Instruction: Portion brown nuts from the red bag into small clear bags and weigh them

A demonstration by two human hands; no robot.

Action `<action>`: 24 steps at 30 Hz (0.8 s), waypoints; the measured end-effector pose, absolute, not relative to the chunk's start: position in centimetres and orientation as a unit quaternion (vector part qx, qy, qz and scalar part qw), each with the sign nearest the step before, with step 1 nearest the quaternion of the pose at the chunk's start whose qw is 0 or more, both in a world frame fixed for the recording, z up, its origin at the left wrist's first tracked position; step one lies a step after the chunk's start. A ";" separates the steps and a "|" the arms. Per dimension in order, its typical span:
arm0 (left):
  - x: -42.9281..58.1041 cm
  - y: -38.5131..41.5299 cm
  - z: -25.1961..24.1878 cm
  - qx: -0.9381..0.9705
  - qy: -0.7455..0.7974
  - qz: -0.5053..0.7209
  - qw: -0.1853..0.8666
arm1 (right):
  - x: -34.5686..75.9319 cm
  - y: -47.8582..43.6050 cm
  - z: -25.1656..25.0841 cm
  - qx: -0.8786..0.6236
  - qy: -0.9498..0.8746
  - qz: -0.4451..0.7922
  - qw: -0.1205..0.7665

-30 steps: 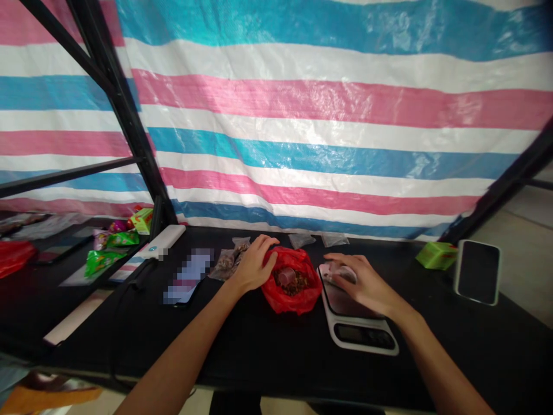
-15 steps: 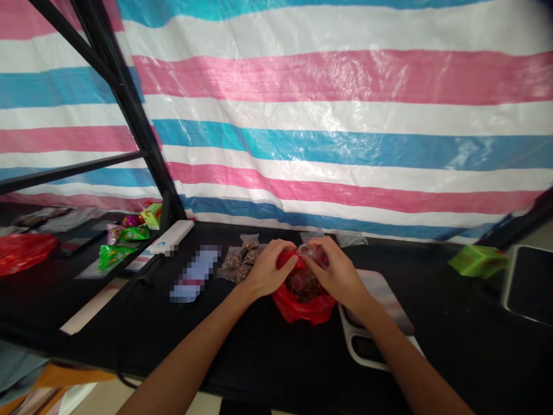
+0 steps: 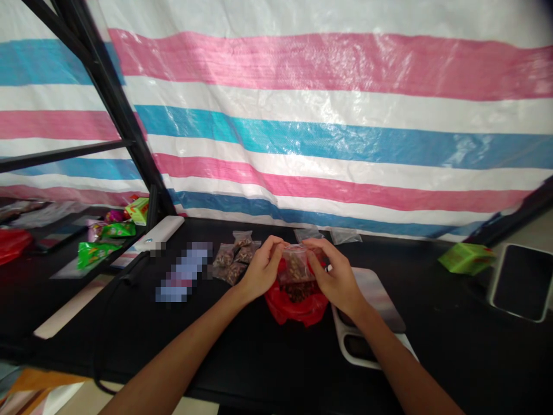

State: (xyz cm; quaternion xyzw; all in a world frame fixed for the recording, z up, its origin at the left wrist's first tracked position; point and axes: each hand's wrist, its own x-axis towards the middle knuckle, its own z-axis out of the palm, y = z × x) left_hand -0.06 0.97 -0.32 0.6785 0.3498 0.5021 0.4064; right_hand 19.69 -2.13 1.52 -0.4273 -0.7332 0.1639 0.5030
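Note:
A small clear zip bag (image 3: 296,266) with brown bits inside hangs between my two hands, its top edge stretched level. My left hand (image 3: 264,266) pinches the bag's left upper corner. At the right upper corner, the fingers of my right hand (image 3: 333,275) are closed on it. Right beneath is an open red plastic bag (image 3: 298,311) holding loose dark brown bits. Left of my left hand lie several filled small bags (image 3: 235,259) in a cluster. A kitchen scale (image 3: 380,300) with a white frame sits partly under my right forearm.
Clear flat bags (image 3: 344,235) lie along the back edge. A green box (image 3: 466,258) and a white-framed device (image 3: 522,282) stand at right. To the left are a blurred-out phone-like object (image 3: 185,272), a white power strip (image 3: 162,233), a black cable (image 3: 97,323) and green snack packets (image 3: 97,253).
The small bag, crumpled between my fingers before, is now spread flat and upright with its brown contents showing. My hands stay over the red bag. The view has shifted slightly.

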 end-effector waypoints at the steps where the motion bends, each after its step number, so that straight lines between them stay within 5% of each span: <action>1: 0.0 0.9 -0.3 0.672 0.349 0.508 0.410 | 19.7 -2.1 1.4 -0.430 -0.719 0.172 0.519; 10: 1.4 0.0 -0.4 0.578 0.266 0.495 0.591 | 19.2 -1.9 1.5 -0.419 -0.661 0.197 0.590; 24: 1.6 0.3 -0.6 0.580 0.285 0.495 0.581 | 19.0 -1.8 1.1 -0.406 -0.647 0.240 0.600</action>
